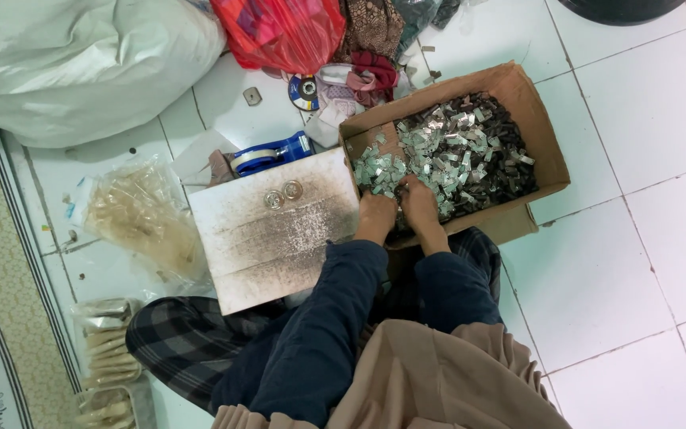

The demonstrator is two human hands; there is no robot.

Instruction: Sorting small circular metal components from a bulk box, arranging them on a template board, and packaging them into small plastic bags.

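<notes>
Both hands, left hand (376,213) and right hand (420,200), are digging into small metal clips (454,155) filling the cardboard box (545,143); grip hidden, cannot tell; beside them the white board (279,238) is bearing only two rings (283,195); the pile seems barely begun.

The right side of the tiled floor (645,262) lay bare, leaving wide room beyond the cardboard box (545,143). The box walls hemmed its heap of small metal pieces (454,155) on every side, so entry was only from above. Left of the box a scuffed white board (279,230) butted against it, carrying two clear round caps (283,195). Farther left, plastic bags of pale sticks (140,218) crowded the floor. At the far side a blue tape dispenser (267,155), a red bag (283,32) and a large white sack (73,63) blocked passage.
</notes>
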